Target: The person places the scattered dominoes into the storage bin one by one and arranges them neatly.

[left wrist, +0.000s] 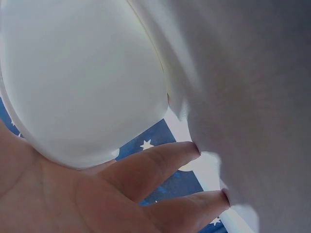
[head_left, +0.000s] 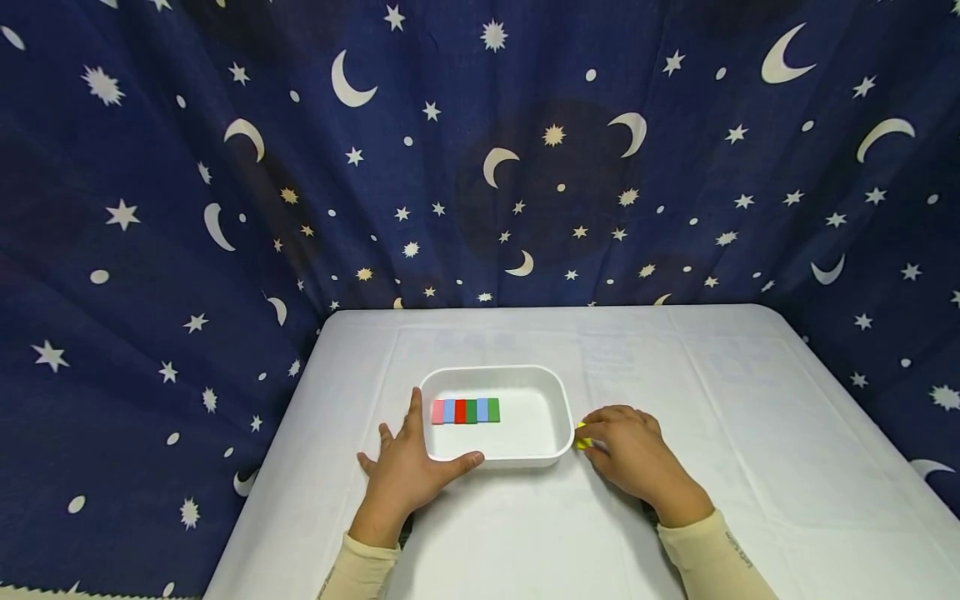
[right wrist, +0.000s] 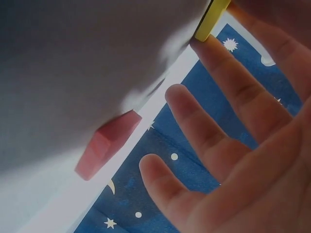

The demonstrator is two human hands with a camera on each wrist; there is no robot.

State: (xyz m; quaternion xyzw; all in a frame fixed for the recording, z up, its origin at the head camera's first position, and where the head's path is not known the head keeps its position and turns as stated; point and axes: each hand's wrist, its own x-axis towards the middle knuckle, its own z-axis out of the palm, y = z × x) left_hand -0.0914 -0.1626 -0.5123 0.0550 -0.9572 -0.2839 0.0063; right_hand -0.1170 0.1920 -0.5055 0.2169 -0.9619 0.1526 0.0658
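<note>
A white rectangular tray (head_left: 536, 417) stands on the table, with a row of several coloured blocks (head_left: 465, 412) at its left: pink, light blue, red and green. Spread at the tray's near left corner, my left hand (head_left: 405, 471) has its thumb along the front rim and its index finger by the left side. In the left wrist view two straight fingers (left wrist: 155, 167) reach to the tabletop. Just outside the tray's right end, my right hand (head_left: 626, 446) pinches a yellow block (right wrist: 212, 19); its other fingers are extended. A pink block (right wrist: 108, 145) lies near those fingers, hidden in the head view.
A white cloth (head_left: 750, 433) with faint creases covers the table. Behind and at both sides hangs a dark blue curtain (head_left: 450, 192) with moons and stars. The tray's right half shows bare floor.
</note>
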